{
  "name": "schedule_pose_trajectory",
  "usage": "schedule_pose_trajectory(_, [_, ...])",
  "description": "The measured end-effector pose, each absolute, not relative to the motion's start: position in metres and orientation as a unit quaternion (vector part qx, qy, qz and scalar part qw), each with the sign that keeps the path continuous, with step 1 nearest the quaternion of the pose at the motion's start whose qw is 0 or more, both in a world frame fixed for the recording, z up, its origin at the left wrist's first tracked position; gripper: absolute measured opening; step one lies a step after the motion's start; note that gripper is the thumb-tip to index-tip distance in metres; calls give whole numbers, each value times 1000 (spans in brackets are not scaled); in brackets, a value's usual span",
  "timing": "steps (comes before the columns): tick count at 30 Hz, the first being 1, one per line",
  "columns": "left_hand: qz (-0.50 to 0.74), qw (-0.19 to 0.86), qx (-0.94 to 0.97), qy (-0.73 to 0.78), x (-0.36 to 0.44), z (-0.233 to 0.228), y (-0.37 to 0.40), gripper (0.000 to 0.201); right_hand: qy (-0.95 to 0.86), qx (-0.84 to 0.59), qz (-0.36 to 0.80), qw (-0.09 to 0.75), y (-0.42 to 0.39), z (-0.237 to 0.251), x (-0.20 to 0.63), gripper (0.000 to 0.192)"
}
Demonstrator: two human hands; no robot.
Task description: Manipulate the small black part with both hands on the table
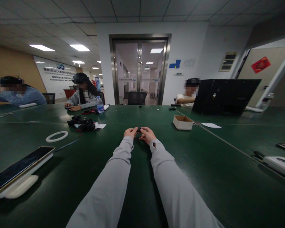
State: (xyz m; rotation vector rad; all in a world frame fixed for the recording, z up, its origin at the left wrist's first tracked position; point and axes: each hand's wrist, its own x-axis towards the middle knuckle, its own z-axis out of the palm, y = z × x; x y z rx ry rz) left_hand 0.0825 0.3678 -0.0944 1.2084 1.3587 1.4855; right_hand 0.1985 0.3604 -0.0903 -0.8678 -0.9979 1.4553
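Out over the green table (pixel 142 171), both arms reach forward in grey sleeves. A small black object (pixel 139 129) sits between my fingertips, too small and dark to name. My left hand (pixel 130 132) pinches its left end with thumb and finger. From the other side, my right hand (pixel 147 135) closes on its right end, the lower fingers curled in. Nearest on the left lies a heap of black parts (pixel 82 123) with a white paper slip (pixel 100 126) beside it. To the right stands an open cardboard box (pixel 182 123).
A white ring (pixel 57 136) and a phone (pixel 21 167) on a white stand lie left. A water bottle (pixel 100 105) stands farther back. One person (pixel 85 91) sits across the table; others sit at far left and behind a black monitor (pixel 224 96). A white device (pixel 280 164) lies right.
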Motion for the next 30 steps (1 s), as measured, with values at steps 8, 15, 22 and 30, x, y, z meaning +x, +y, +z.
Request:
schedule_pose_trajectory(8, [602, 418, 501, 460, 85, -93, 364, 32, -400, -375, 619, 563, 360, -89, 200, 7])
schedule_pose_trajectory(15, [542, 396, 462, 579, 87, -90, 367, 27, -400, -387, 612, 562, 361, -88, 199, 6])
schedule_pose_trajectory(22, [553, 421, 471, 543, 85, -91, 370, 18, -406, -391, 614, 553, 360, -88, 198, 5])
schedule_pose_trajectory(30, [542, 419, 474, 553, 87, -91, 370, 17, -418, -380, 620, 544, 359, -88, 199, 6])
